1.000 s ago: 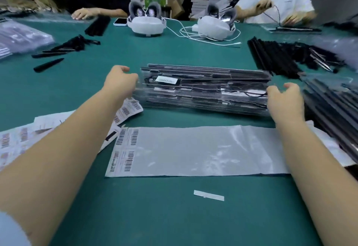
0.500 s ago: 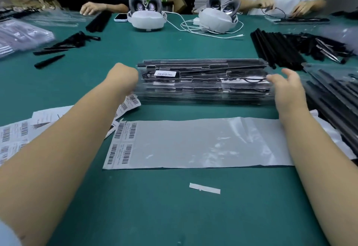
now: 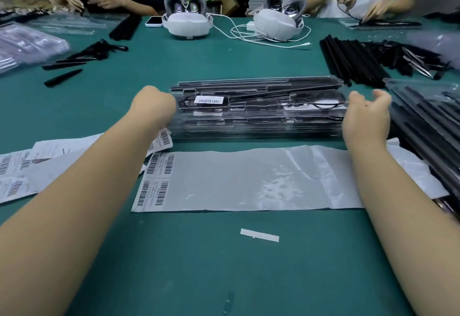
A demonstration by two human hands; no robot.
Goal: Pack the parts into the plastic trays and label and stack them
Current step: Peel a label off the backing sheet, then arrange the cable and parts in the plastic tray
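A stack of clear plastic trays filled with long black parts lies across the middle of the green table; its top tray carries a white barcode label. My left hand is pressed against the stack's left end, its fingers hidden behind the back of the hand. At the stack's right end my right hand has thumb and fingers spread and relaxed, gripping nothing that I can see.
A flat plastic bag with barcodes lies in front of the stack, label sheets at left, a white strip nearer me. Black rods and more trays crowd the right. Two headsets and two working people sit opposite.
The tray stack, skewed a second ago, now lies square across the table. My right hand's fingers have spread apart at the stack's end. My left hand stays against the left end.
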